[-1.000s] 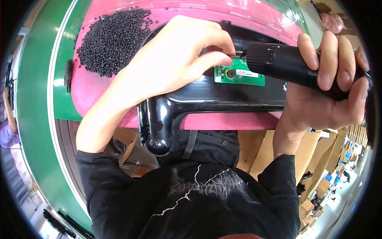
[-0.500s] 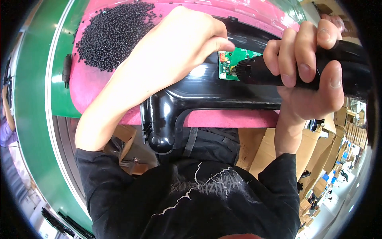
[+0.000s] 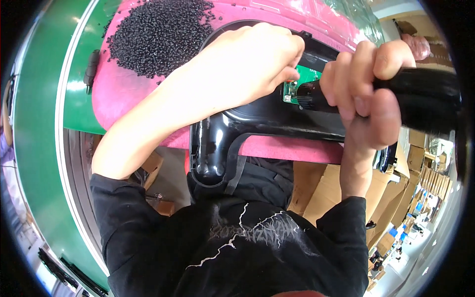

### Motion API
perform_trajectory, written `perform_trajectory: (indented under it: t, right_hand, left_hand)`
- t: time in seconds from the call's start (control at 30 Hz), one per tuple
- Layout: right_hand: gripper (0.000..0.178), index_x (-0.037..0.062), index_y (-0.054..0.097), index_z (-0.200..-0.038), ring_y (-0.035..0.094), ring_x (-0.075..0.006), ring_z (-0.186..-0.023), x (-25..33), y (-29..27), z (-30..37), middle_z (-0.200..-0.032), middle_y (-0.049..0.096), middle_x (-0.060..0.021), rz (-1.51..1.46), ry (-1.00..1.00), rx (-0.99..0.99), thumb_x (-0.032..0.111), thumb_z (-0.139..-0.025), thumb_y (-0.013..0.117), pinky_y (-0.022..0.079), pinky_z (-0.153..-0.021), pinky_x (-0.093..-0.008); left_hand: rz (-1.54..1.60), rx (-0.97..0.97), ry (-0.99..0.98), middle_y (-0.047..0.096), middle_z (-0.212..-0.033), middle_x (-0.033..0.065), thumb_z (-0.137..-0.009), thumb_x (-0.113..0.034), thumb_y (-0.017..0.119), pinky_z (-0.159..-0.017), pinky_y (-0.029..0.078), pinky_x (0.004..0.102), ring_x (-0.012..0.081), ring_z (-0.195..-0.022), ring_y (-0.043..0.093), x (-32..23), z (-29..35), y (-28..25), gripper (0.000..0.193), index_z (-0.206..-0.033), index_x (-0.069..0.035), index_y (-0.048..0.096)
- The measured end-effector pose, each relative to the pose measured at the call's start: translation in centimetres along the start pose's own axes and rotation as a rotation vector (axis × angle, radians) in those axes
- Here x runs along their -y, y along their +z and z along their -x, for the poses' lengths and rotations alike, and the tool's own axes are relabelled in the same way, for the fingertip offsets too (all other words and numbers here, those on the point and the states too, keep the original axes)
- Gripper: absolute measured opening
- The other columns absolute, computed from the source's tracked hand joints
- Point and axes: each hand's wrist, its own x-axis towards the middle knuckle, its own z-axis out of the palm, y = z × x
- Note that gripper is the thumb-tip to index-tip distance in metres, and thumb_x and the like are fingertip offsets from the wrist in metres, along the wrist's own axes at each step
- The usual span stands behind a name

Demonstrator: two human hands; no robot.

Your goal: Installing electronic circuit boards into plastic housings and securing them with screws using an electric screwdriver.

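Note:
My right hand (image 3: 363, 91) is wrapped round a thick black electric screwdriver (image 3: 430, 96), held nearly level. Its ribbed nose points left at a green circuit board (image 3: 308, 75); the tip is hard to make out. The board sits in a large glossy black plastic housing (image 3: 284, 121) with a rounded arm reaching toward me. Over the housing, my left hand (image 3: 269, 57) is closed, thumb and fingertips together at the board's left edge. Whatever lies between those fingertips is hidden.
The housing rests on a pink mat (image 3: 292, 148) over a green table (image 3: 42, 148). A heap of small black pieces (image 3: 158, 37), seemingly screws, lies at the far left, beside a black pen-like tool (image 3: 91, 72). Clear plastic (image 3: 341, 20) stands behind. Cardboard (image 3: 329, 193) is at lower right.
In the view, the housing and board have shifted slightly right. My left hand has moved right and a little down; my right hand and the screwdriver have shifted slightly left.

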Motion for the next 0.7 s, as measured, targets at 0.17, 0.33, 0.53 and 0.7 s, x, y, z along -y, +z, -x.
perform_trajectory:
  t: [0.17, 0.33, 0.53, 0.7]
  right_hand:
    - [0.030, 0.0114, 0.052, -0.106, 0.045, -0.0087, -0.052, 0.0, -0.1, 0.5, -0.069, 0.047, 0.0050, -0.158, -0.041, 0.034, 0.030, -0.089, 0.067, 0.039, -0.054, -0.0267]
    - [0.029, 0.0135, 0.058, -0.106, 0.045, -0.0048, -0.053, 1.1, -1.8, 1.1, -0.071, 0.052, 0.0076, -0.309, -0.270, -0.170, 0.034, -0.085, 0.063, 0.035, -0.053, -0.0230]
    - [0.030, 0.0122, 0.059, -0.102, 0.048, -0.0047, -0.056, 1.9, -2.3, 1.4, -0.071, 0.054, 0.0079, -0.400, -0.251, -0.226, 0.032, -0.080, 0.067, 0.037, -0.058, -0.0223]
    - [0.030, 0.0115, 0.058, -0.102, 0.048, -0.0048, -0.057, 2.9, -3.9, 2.4, -0.072, 0.054, 0.0075, -0.385, -0.243, -0.244, 0.030, -0.080, 0.067, 0.038, -0.059, -0.0228]
  left_hand:
    - [-0.054, 0.043, 0.035, 0.061, -0.081, 0.0124, -0.078, -0.012, 0.072, -0.074, 0.051, 0.0412, 0.0320, -0.083, 0.064, -0.2, 0.9, -0.7, 0.018, -0.089, -0.002, 0.061]
    - [0.008, 0.112, 0.189, 0.064, -0.084, 0.0112, -0.084, -0.016, 0.068, -0.075, 0.051, 0.0417, 0.0325, -0.083, 0.064, -0.5, -0.1, -0.5, 0.014, -0.088, -0.003, 0.064]
    - [0.121, 0.055, 0.265, 0.063, -0.082, 0.0111, -0.083, -0.013, 0.069, -0.068, 0.050, 0.0399, 0.0322, -0.078, 0.064, -0.2, -0.5, 0.0, 0.014, -0.089, -0.002, 0.063]
    - [0.164, 0.165, 0.318, 0.064, -0.085, 0.0094, -0.083, -0.014, 0.071, -0.067, 0.050, 0.0351, 0.0268, -0.075, 0.064, -0.7, -1.3, -0.6, 0.021, -0.100, -0.003, 0.063]
